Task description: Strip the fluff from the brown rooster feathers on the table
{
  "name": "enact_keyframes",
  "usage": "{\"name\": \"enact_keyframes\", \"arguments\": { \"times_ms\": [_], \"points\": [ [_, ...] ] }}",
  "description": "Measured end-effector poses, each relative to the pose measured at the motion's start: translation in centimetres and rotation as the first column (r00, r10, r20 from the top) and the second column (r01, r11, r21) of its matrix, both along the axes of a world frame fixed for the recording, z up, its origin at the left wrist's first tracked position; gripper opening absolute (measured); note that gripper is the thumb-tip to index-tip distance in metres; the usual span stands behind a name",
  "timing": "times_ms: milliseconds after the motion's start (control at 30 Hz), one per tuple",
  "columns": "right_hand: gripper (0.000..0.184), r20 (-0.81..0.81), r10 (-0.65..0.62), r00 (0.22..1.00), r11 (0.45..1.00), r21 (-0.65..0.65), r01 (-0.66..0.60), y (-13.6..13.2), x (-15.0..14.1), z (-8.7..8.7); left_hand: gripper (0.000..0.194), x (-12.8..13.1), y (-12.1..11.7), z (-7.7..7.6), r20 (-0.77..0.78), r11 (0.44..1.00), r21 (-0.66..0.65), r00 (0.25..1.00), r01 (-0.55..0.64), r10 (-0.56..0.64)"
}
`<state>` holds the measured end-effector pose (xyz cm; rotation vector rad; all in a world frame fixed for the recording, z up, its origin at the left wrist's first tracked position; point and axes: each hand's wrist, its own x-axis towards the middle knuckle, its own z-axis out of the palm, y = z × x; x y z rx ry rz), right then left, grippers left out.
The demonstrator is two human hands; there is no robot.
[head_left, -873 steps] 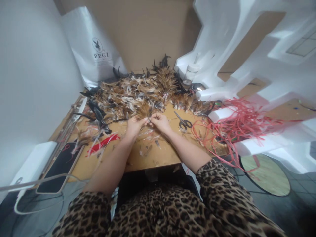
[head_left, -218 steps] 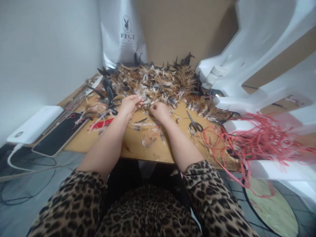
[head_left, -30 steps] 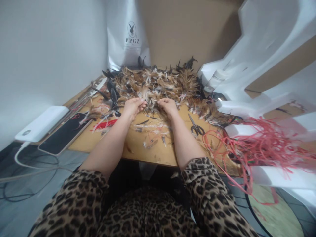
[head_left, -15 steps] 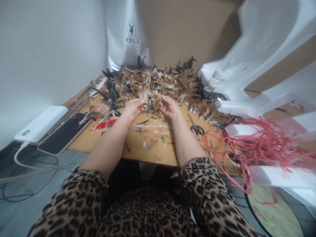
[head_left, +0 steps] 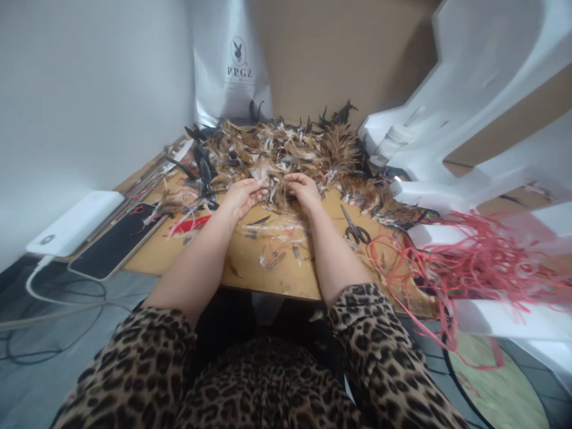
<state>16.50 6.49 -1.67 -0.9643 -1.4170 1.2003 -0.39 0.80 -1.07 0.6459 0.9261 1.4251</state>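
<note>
A wide heap of brown and black feathers (head_left: 286,143) covers the far half of the wooden table (head_left: 286,277). At its near edge, my left hand (head_left: 245,195) is closed, thumb and fingers pinching a pale, fluffy feather (head_left: 261,171). To the right, my right hand (head_left: 304,189) has its fingers pinched together at the heap's edge, against brown feathers; what sits between the fingertips is too small to make out. Loose feather bits and thin clear strips (head_left: 274,228) lie on the wood between my forearms.
Black-handled scissors (head_left: 356,231) lie right of my right forearm. Tangled pink ribbons (head_left: 487,262) spill over white foam pieces (head_left: 504,319) at the right. A phone (head_left: 117,241) and a white power bank (head_left: 75,223) with a cable rest at the left. Behind stands a silvery bag (head_left: 232,95).
My right hand has moved slightly left, towards my left hand, and its fingers have turned inward. My left hand stays almost in place with the pale feather.
</note>
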Motion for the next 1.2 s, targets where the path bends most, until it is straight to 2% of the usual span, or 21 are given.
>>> {"name": "enact_keyframes", "arguments": {
  "times_ms": [100,167,300,400,467,533,667,733,833,933,1000,1100,1200],
  "points": [
    [0.026,0.079,-0.215,0.974,0.961,0.196,0.196,0.9,0.2,-0.7,0.006,-0.1,0.1,-0.1,0.001,1.000,-0.012,1.000,-0.016,0.016],
    [0.029,0.131,-0.314,0.940,0.913,0.314,0.261,1.3,0.3,-0.8,0.006,-0.1,0.1,-0.2,-0.002,1.000,-0.012,1.000,-0.015,0.015],
    [0.022,0.213,-0.382,0.899,0.838,0.491,0.240,0.5,0.3,0.3,0.003,-0.2,0.1,-0.2,-0.020,1.000,-0.006,1.000,-0.018,0.018],
    [0.024,0.159,-0.437,0.885,0.749,0.610,0.260,-1.2,0.0,2.2,0.003,-0.1,0.0,-0.2,-0.031,1.000,-0.005,0.999,-0.019,0.019],
    [0.027,0.152,-0.427,0.892,0.720,0.653,0.234,-2.1,-0.3,3.2,0.003,-0.1,0.0,-0.2,-0.039,1.000,-0.008,0.999,-0.018,0.018],
    [0.026,0.208,-0.367,0.907,0.738,0.658,0.148,-2.6,-0.6,3.4,0.004,-0.1,0.0,-0.2,-0.047,1.000,-0.009,0.999,-0.015,0.015],
    [0.025,0.441,-0.213,0.872,0.857,0.512,-0.049,-2.1,-0.7,2.3,0.002,-0.1,0.0,-0.2,-0.048,1.000,-0.003,0.999,-0.014,0.014],
    [0.027,0.521,-0.182,0.834,0.902,0.427,-0.070,-1.5,-0.4,1.9,0.001,-0.1,0.1,-0.3,-0.046,1.000,0.000,0.999,-0.012,0.012],
    [0.028,0.554,-0.143,0.820,0.928,0.363,-0.083,-1.0,0.3,2.0,0.003,-0.1,0.1,-0.3,-0.051,1.000,-0.011,0.999,-0.008,0.007],
    [0.021,0.577,-0.071,0.814,0.933,0.327,-0.151,-1.2,0.8,2.4,0.005,0.1,0.0,-0.2,-0.053,1.000,-0.019,0.999,0.003,-0.004],
    [0.018,0.640,-0.025,0.768,0.926,0.304,-0.222,-1.7,0.9,2.6,0.006,0.2,0.0,-0.2,-0.053,1.000,-0.015,0.999,0.011,-0.012],
    [0.019,0.792,-0.029,0.610,0.878,0.311,-0.363,-3.0,1.0,2.7,0.008,0.3,-0.2,0.0,-0.056,1.000,-0.014,0.998,0.009,-0.010],
    [0.020,0.888,-0.162,0.430,0.812,0.368,-0.454,-4.6,1.0,2.9,0.006,0.4,-0.3,0.2,-0.056,1.000,-0.017,0.998,-0.001,0.000]
  ]
}}
